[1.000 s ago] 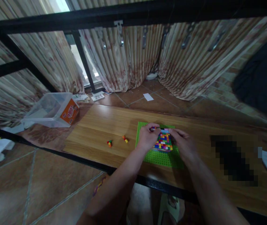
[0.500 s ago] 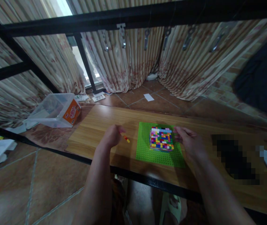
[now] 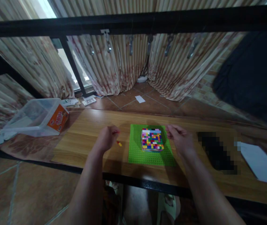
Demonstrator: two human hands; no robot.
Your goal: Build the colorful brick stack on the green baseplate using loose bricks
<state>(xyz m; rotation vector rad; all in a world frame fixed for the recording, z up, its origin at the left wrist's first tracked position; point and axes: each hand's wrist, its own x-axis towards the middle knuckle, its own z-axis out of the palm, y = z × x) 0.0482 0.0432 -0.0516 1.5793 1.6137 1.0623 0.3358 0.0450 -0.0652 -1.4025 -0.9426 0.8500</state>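
My left hand (image 3: 108, 137) is closed in a pinch over the table, left of the green baseplate (image 3: 134, 157). A hint of red shows at its fingertips, too small to name. Just below them is a short red and yellow toy brick piece (image 3: 119, 143); whether it touches the table I cannot tell. On the baseplate stands a block of many-coloured toy bricks (image 3: 152, 140), with white and light blue bricks along its far side. My right hand (image 3: 180, 137) is pinched closed over the baseplate's right edge, apart from the block. What its fingers hold, if anything, is hidden.
The wooden table (image 3: 81, 140) has a black front edge. A clear plastic bin (image 3: 37, 115) with an orange label stands at the left. To the right lie a blurred-out dark object (image 3: 218, 151) and a white sheet (image 3: 262, 164). A black bar (image 3: 124, 26) with metal hooks crosses beyond.
The view has turned to the right. My left hand's fingers have moved off from the red and yellow piece, which looked joined to them before. My right hand stays pinched beside the brick block.
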